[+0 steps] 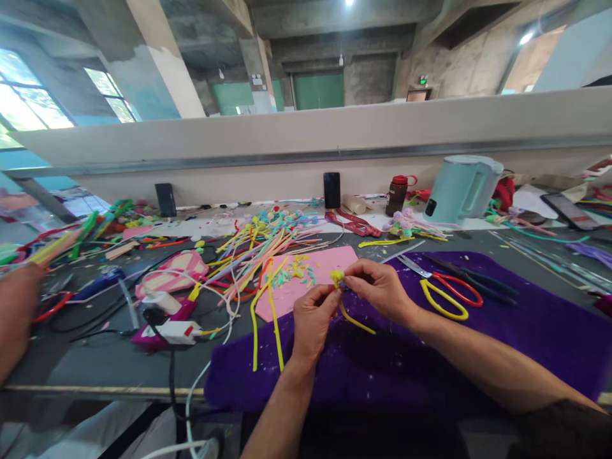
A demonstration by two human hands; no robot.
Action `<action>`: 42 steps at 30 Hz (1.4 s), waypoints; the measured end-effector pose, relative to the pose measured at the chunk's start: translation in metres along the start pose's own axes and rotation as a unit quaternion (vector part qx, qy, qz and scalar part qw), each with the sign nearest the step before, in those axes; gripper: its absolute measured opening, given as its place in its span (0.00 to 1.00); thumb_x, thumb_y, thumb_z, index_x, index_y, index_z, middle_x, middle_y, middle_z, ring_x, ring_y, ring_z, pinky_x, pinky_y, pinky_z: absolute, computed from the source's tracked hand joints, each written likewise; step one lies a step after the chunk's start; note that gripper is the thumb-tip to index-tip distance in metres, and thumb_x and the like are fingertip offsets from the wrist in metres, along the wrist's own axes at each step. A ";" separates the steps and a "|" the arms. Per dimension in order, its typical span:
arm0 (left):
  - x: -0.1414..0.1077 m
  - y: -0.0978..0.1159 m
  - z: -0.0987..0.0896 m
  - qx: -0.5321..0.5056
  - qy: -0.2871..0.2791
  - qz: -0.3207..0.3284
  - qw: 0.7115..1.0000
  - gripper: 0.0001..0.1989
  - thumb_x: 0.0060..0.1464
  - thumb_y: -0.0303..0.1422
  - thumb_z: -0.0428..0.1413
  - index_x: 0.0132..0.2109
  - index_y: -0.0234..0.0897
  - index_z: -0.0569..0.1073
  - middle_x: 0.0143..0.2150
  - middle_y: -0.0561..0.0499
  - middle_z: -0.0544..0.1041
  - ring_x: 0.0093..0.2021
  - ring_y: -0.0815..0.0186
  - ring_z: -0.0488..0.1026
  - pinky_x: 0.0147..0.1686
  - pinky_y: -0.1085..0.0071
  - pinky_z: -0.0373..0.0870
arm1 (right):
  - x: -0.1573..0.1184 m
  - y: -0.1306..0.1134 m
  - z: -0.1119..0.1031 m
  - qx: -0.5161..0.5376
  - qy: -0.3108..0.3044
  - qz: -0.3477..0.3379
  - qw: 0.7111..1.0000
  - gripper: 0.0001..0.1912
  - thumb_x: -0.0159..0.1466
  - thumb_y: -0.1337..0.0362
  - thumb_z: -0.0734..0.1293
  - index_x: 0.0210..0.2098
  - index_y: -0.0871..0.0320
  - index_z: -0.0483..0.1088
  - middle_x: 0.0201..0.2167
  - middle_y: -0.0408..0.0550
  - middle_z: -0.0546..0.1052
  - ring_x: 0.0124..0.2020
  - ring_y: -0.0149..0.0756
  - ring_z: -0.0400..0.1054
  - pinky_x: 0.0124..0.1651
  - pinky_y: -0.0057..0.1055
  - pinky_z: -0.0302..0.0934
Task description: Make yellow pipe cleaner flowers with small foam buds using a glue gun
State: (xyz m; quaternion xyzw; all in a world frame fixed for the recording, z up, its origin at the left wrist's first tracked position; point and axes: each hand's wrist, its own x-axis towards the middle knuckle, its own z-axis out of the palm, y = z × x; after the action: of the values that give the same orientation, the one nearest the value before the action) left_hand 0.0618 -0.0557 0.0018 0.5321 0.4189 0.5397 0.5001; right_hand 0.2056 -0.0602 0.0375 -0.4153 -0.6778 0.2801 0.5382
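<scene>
Above the purple cloth (478, 344), a small yellow pipe-cleaner flower (337, 276) is pinched between the fingertips of both hands. My left hand (313, 312) grips it from below, where a yellow stem (357, 322) hangs down. From the right, my right hand (382, 290) closes thumb and forefinger on it. Beyond them lies a pink sheet (329, 256) with small yellow and teal pipe-cleaner pieces (296, 273). Loose yellow pipe cleaners (274, 306) stretch across the sheet and cloth left of my left hand.
Red-and-yellow-handled scissors (444, 294) and dark pliers (478, 279) lie on the right. A heap of coloured pipe cleaners (258, 245) spreads behind. Power plugs and cables (179, 331) lie left. A kettle (459, 191), bottle (396, 196) and phone (331, 190) stand behind. Another person's hand (19, 312) is at far left.
</scene>
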 end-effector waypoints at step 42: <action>-0.001 0.007 -0.019 -0.317 0.000 -0.099 0.943 0.12 0.39 0.37 0.61 0.29 0.32 0.73 0.22 0.53 0.72 0.15 0.79 0.59 0.12 0.82 0.48 | -0.042 -0.002 -0.011 -0.106 -0.276 0.142 0.945 0.16 0.62 0.55 0.56 0.26 0.60 0.64 0.20 0.42 0.65 0.21 0.26 0.56 0.24 0.23 0.50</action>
State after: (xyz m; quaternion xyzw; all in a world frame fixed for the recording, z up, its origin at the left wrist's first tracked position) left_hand 0.0427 -0.0564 0.0065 0.3016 0.2772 0.5921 0.6939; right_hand 0.2184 -0.0985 0.0213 -0.4683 -0.7594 0.3840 0.2379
